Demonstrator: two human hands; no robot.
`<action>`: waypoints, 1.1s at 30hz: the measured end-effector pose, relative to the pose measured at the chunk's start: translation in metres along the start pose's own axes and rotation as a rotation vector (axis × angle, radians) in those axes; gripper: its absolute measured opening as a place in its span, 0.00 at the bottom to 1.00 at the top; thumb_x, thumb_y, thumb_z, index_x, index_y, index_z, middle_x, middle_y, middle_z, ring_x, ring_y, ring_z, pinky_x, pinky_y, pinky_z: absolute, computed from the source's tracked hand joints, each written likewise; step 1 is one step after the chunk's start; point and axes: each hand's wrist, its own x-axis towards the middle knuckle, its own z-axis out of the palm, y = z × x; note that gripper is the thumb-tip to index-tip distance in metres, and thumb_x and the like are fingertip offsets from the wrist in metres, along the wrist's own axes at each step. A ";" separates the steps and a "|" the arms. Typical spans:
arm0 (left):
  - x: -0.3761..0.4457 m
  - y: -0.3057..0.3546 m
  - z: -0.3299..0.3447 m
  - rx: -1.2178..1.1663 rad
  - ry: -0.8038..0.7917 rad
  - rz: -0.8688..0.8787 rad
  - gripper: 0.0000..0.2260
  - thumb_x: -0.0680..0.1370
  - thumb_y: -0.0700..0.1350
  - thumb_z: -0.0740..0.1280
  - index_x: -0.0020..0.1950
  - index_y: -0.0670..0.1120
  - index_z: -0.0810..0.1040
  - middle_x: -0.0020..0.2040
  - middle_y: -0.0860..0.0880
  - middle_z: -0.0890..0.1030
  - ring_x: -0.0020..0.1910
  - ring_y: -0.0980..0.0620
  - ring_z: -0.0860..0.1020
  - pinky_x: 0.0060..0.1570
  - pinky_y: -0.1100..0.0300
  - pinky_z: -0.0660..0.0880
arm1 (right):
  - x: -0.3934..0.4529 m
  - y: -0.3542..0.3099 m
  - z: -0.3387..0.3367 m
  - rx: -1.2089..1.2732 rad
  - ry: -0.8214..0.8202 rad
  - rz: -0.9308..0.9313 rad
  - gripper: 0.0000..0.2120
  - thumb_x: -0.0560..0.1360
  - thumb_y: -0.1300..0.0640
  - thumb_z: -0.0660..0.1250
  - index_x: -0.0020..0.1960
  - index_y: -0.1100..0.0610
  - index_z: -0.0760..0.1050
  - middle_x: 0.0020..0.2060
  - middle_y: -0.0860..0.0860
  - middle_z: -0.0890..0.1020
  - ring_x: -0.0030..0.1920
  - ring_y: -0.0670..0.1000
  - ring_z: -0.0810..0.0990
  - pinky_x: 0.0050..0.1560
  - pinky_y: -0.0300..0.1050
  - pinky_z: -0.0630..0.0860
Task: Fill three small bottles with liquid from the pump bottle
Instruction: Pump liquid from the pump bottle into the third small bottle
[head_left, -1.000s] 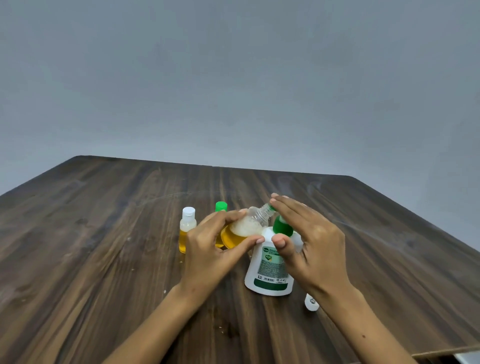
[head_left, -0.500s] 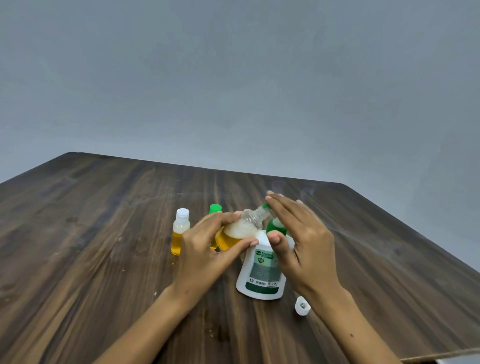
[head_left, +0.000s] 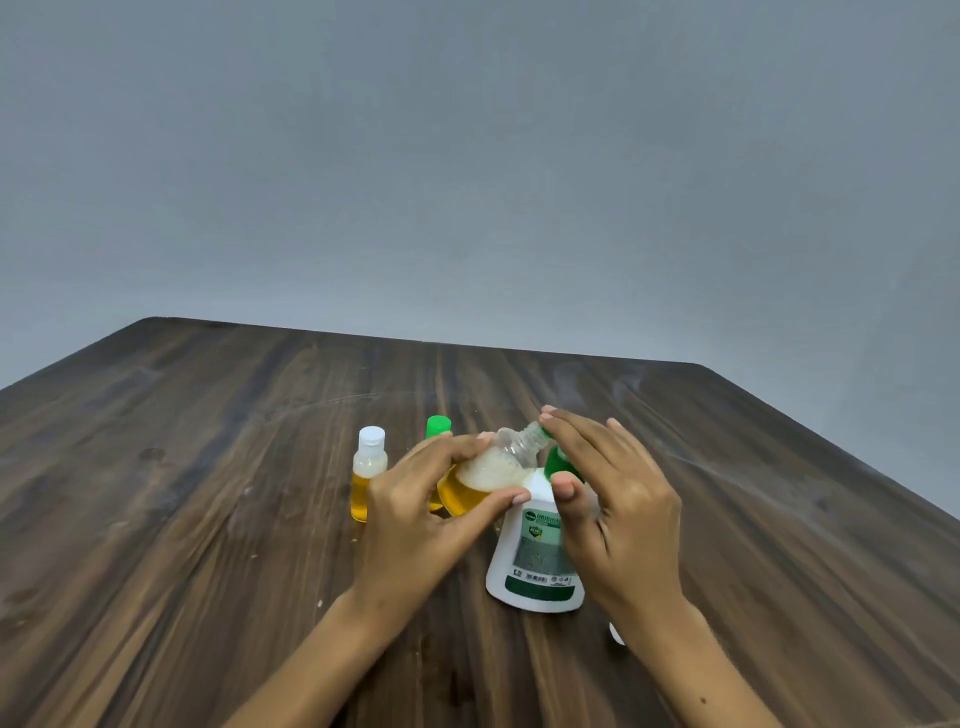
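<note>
Bottles, left to right, all placed relative to the pump bottle (head_left: 535, 561): white-capped small bottle (head_left: 369, 473) stands well to its left, upright, amber liquid in the lower part. Green-capped small bottle (head_left: 438, 427) stands between that one and the pump bottle, mostly hidden behind the left hand (head_left: 415, 514).

Left hand grips the third small bottle (head_left: 491, 475), uncapped, partly full with foam on top. Its long axis is tilted: base down-left of the pump bottle's shoulder, open neck pointing up-right toward the green pump head (head_left: 558, 462). Whether the neck sits right at the spout is unclear, since the fingers hide the spout.

Right hand (head_left: 613, 499) is over the pump head, fingers straight and flat, thumb against the bottle front; looks like pressing, not gripping.

Small white cap (head_left: 616, 635) lies on the table (head_left: 208, 519) just right of the pump bottle's base, nearer the right hand.

Judgement: third fill is in hand; each press depends on neck staying lined up under the spout.
</note>
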 end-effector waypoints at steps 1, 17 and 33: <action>0.000 0.000 0.000 0.002 0.005 0.002 0.19 0.69 0.53 0.76 0.52 0.41 0.82 0.53 0.51 0.84 0.54 0.58 0.82 0.55 0.64 0.78 | -0.002 0.000 0.000 0.010 0.004 0.007 0.35 0.81 0.36 0.44 0.59 0.58 0.80 0.57 0.48 0.81 0.59 0.43 0.77 0.65 0.48 0.70; -0.001 0.002 0.000 -0.010 0.007 0.003 0.20 0.68 0.53 0.77 0.52 0.39 0.82 0.53 0.50 0.84 0.54 0.58 0.82 0.54 0.57 0.80 | 0.010 -0.002 -0.010 0.042 -0.013 -0.022 0.38 0.80 0.34 0.42 0.59 0.59 0.80 0.58 0.50 0.81 0.60 0.47 0.78 0.65 0.51 0.69; 0.000 0.001 -0.001 -0.034 0.006 -0.073 0.20 0.68 0.52 0.78 0.52 0.39 0.82 0.51 0.50 0.85 0.52 0.58 0.83 0.51 0.60 0.80 | 0.003 0.002 -0.006 0.026 -0.027 -0.012 0.35 0.80 0.34 0.46 0.58 0.58 0.81 0.56 0.50 0.82 0.58 0.46 0.79 0.60 0.52 0.76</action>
